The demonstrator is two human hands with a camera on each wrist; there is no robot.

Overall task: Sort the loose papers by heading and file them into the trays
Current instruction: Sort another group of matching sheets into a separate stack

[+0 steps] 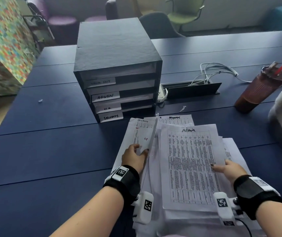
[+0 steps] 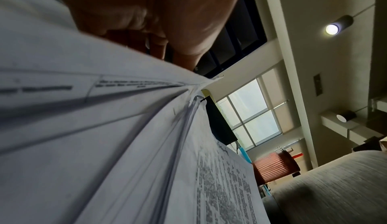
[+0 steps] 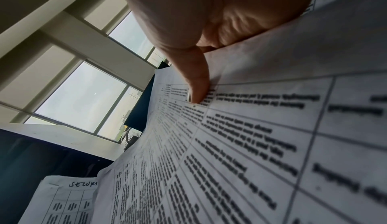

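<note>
Both grips are on paper right now: the left hand (image 1: 134,157) is curled round a slim sheaf lifted on edge, with the "SECURITY" sheet (image 1: 137,134) behind it, while the right hand (image 1: 229,170) pinches the side of the "admin" sheet (image 1: 189,165), thumb (image 3: 196,85) pressed flat on the print. All of it sits in a loose pile of papers (image 1: 234,151) on the dark blue worktop (image 1: 51,151), just in front of the black tray unit (image 1: 116,65). Paper like this is probably light and floppy, and the sheets likely slide over each other, so a hold at the long edge near the middle seems best, with thumb on top and fingers under. Four trays can be counted, each with one label; "ADMIN" (image 1: 105,96), "H.R" and "SECURITY" are readable, the top one isn't. Three headings are seen on the pile; a sheet count can't be made. One ribbed brown cup (image 1: 256,89) stands well apart to the right.
</note>
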